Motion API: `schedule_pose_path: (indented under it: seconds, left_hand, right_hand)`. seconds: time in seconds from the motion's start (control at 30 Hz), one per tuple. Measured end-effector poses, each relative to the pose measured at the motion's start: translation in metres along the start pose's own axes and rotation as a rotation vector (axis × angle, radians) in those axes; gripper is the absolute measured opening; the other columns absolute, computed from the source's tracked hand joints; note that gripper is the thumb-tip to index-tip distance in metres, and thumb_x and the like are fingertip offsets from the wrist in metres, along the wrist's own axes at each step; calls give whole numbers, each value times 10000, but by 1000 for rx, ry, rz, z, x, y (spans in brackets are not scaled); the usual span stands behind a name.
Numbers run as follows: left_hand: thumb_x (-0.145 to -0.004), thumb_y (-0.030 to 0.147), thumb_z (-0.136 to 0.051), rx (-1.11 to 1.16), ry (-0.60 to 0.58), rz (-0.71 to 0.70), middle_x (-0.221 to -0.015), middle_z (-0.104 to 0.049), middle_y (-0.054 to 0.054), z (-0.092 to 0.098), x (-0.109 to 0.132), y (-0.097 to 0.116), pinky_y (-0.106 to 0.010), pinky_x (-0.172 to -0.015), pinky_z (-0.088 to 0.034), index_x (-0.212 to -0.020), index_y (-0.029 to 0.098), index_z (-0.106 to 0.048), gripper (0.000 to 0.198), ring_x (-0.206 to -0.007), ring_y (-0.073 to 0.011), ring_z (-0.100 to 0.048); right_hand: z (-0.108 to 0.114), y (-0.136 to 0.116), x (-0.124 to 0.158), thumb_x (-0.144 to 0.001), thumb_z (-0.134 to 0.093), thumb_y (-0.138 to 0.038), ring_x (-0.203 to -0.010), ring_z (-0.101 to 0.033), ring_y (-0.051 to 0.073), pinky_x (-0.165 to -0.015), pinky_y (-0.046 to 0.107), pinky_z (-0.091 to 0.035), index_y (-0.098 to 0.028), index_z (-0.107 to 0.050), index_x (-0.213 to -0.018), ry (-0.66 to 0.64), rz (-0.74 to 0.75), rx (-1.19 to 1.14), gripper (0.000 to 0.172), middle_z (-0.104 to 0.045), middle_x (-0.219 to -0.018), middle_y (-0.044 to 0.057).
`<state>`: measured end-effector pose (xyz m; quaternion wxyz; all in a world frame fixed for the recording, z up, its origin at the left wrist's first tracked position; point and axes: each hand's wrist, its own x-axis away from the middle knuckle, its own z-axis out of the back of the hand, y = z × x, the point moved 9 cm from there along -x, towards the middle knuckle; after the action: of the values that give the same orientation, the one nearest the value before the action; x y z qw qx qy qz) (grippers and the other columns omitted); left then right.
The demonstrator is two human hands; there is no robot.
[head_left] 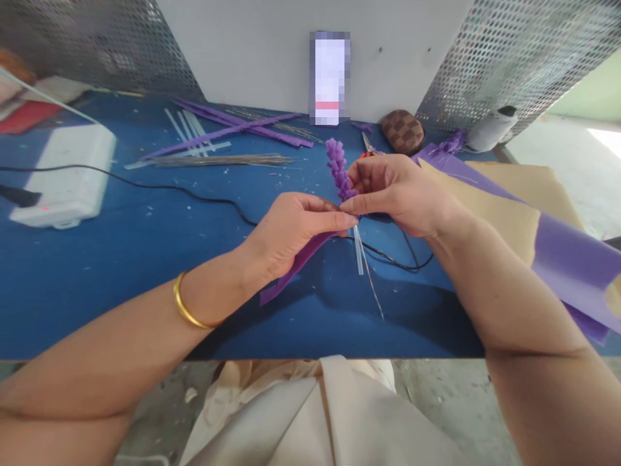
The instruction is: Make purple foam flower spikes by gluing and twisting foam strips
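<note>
Over the blue table [97, 272] both hands meet on a purple flower spike [338, 167] wound on a clear stick with a wire stem [359, 252]. My right hand [398, 194] pinches the spike's lower end with thumb and forefinger. My left hand [291, 230], a gold bangle on its wrist, is closed on a purple fringed strip [295, 265] that runs from the spike down past the palm toward the table.
A white box with a red light [65, 175] and a black cable [145, 186] lie at left. Purple strips, clear sticks and wires [218, 139] lie at the back. Scissors [369, 147], a checkered pouch [402, 131], purple sheets [572, 259] and brown paper sit at right.
</note>
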<state>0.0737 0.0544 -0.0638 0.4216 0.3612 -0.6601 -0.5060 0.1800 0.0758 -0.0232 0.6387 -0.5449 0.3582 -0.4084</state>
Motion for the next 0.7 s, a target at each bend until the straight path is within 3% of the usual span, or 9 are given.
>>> schedule_pose_path:
  seconds: [0.2,0.33,0.5,0.7]
  left_hand:
    - [-612,264,-810,-12,84,5,-675,-718,-19,5,1,-3,-275,-745,-528,-579,209,-717,113,-747,-184,-685]
    - [-608,249,-799,43,81,44,-690,-730,-25,6,-1,-7,-292,-738,-542,-629,204,-740,76,-738,-195,-695]
    - [-620,234,-782,125,23,42,-757,-746,-40,4,-4,-5,-280,-790,-541,-711,175,-761,111,-791,-191,-696]
    - [-628,217,-767,189,-31,98,-787,-748,-39,0,-4,-9,-291,-798,-545,-745,176,-762,125,-768,-179,-686]
  right_hand:
    - [-5,5,0,-689,-803,-129,-583,-508,106,-522,250,-442,-198,-536,-696,25,33,-31,275,-518,-625,-31]
    - [-8,8,-1,-738,-785,-183,-633,-554,111,-586,253,-460,-183,-571,-736,-10,8,-66,214,-559,-665,-23]
    - [-8,9,-2,-790,-734,-243,-673,-606,110,-630,240,-483,-144,-649,-849,-103,-21,-179,143,-641,-734,0]
    - [-12,13,-6,-695,-777,-151,-788,-669,130,-716,240,-531,-146,-660,-945,-261,-6,-303,277,-716,-873,21]
